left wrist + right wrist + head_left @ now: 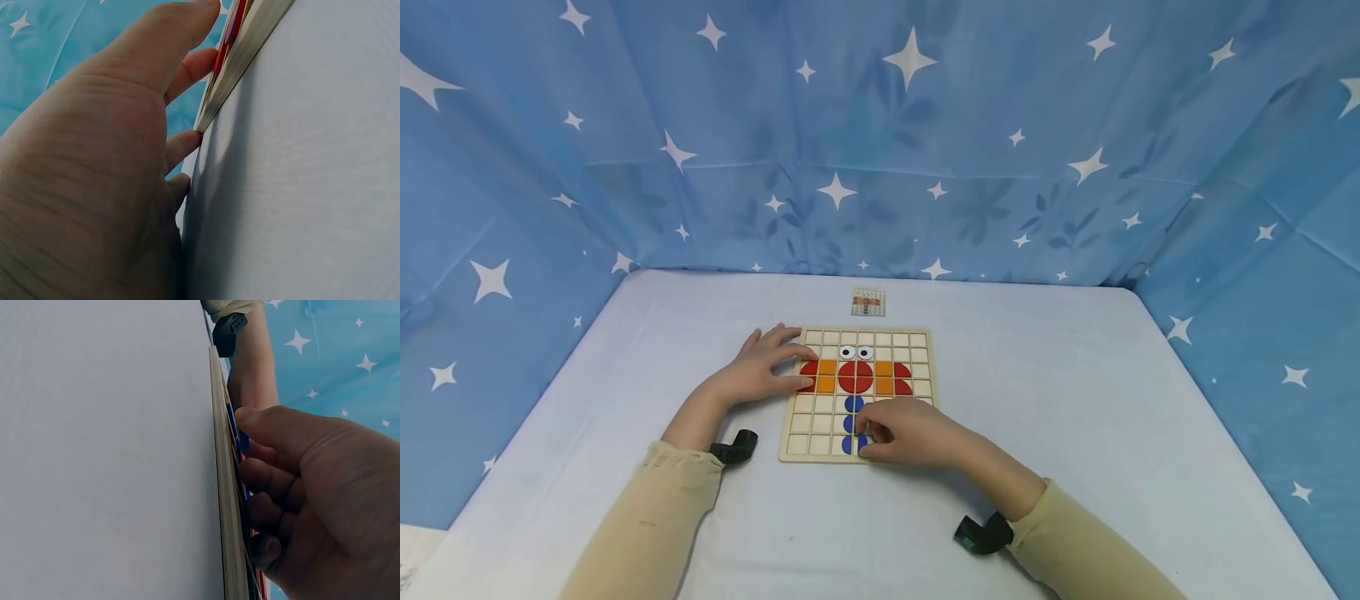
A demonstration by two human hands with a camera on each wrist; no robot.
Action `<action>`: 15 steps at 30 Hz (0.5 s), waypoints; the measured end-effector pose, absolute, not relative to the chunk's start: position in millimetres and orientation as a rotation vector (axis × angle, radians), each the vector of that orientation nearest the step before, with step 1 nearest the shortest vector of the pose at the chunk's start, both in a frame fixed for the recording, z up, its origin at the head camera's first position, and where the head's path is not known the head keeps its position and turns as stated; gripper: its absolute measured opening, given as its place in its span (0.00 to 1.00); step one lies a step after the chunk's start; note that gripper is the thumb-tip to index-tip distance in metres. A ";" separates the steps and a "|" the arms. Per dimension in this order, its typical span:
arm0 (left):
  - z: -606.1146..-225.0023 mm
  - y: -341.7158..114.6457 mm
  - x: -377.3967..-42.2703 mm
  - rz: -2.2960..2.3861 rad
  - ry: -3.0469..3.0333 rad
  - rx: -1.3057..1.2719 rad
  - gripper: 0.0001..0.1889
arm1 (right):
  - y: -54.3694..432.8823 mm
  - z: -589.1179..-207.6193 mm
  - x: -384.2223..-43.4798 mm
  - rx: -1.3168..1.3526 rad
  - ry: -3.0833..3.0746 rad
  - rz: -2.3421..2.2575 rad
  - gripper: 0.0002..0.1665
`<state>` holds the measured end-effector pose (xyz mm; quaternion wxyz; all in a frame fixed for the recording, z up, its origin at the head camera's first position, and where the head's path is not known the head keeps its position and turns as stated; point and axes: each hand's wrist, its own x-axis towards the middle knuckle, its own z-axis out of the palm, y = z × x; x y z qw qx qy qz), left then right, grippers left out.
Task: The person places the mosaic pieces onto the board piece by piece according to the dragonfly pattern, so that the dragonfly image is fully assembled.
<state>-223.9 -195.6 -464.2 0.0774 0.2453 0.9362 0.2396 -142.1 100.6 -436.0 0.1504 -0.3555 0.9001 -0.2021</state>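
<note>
A square wooden grid board lies on the table with coloured tiles in its cells. My left hand rests at its left edge, fingers spread, with the thumb by the red tiles. At the bottom row my right hand pinches a blue tile between thumb and forefinger; its other fingers are curled over the board. More blue tiles run up the middle column, partly covered by this hand. Above them sit a red circle, orange squares and two eye tiles.
A small picture card showing a similar pattern lies behind the board. White cloth covers the table. A blue star-patterned curtain hangs at the back and sides. Each wrist carries a black camera.
</note>
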 end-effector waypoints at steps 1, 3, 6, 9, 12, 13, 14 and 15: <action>-464.3 -195.8 -224.1 0.720 2.804 0.734 0.22 | 99.9 -436.6 -142.1 -1.021 2.593 -0.567 0.11; -464.1 -195.9 -224.3 0.721 2.801 0.730 0.22 | 98.9 -437.7 -141.8 -1.015 2.603 -0.549 0.12; -464.3 -196.2 -224.5 0.719 2.798 0.730 0.22 | 97.8 -438.7 -141.5 -1.010 2.614 -0.543 0.13; -464.2 -196.5 -224.5 0.718 2.795 0.735 0.22 | 97.6 -439.0 -141.1 -1.006 2.614 -0.549 0.13; -464.6 -196.5 -225.3 0.717 2.794 0.737 0.22 | 98.2 -438.9 -141.6 -0.991 2.604 -0.562 0.13; -464.7 -196.3 -225.5 0.717 2.794 0.737 0.22 | 98.5 -438.7 -141.9 -0.989 2.599 -0.569 0.13; -464.8 -196.2 -225.6 0.714 2.795 0.737 0.22 | 98.9 -438.2 -142.1 -0.986 2.595 -0.571 0.13; -464.9 -196.0 -225.8 0.714 2.795 0.736 0.21 | 99.3 -437.5 -142.3 -0.985 2.589 -0.580 0.12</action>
